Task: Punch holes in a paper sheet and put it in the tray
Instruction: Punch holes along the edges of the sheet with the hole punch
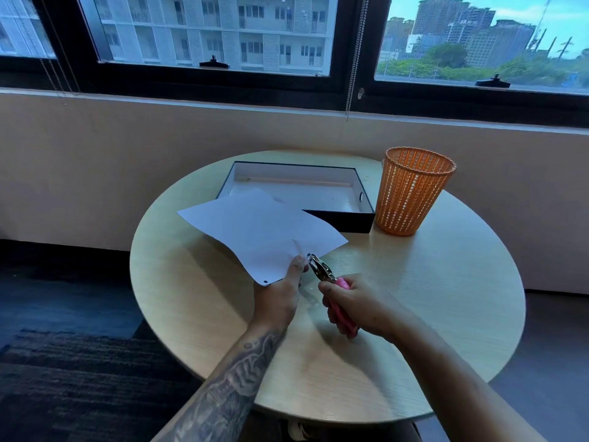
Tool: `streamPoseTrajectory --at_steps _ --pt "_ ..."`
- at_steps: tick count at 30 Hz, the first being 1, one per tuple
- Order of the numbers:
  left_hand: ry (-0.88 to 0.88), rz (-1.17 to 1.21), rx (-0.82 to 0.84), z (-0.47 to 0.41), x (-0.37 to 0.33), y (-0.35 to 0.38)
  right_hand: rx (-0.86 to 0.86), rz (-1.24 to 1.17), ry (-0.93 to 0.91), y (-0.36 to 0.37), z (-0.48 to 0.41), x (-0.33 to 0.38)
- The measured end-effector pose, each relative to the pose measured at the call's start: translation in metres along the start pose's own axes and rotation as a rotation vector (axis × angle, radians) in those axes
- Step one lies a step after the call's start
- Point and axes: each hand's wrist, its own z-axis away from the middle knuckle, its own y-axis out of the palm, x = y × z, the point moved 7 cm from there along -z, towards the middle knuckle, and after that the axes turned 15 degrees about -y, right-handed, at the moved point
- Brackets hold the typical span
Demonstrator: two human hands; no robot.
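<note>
My left hand [280,295] pinches the near edge of a white paper sheet [255,231], held up over the round table and partly covering the tray's front left corner. One punched hole shows at the sheet's near corner by my left thumb. My right hand [353,307] grips a hole punch [322,271] with pink handles and a metal head. The head sits at the sheet's near edge, just right of my left thumb. The tray [363,199] is a shallow black box with a white inside, at the back of the table.
An orange mesh basket [414,189] stands right of the tray. The round light-wood table [430,282] has small paper dots lying between my hands. A wall and windows run behind the table, with dark carpet to the left.
</note>
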Motion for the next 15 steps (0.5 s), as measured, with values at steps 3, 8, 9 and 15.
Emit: streamPoseTrajectory --at_steps 3,8,9,15 --pt "0.006 0.0 0.018 0.002 0.002 0.002 0.004 0.021 0.05 -0.002 0.001 -0.005" --pt "0.122 -0.135 -0.026 0.009 -0.006 0.005 0.015 0.062 0.146 -0.007 0.0 -0.015" --pt "0.14 -0.137 -0.029 0.01 -0.009 0.006 0.019 0.08 0.156 -0.008 0.0 -0.015" --pt "0.164 -0.176 -0.016 0.011 -0.015 0.007 0.035 0.127 0.214 -0.008 -0.004 -0.018"
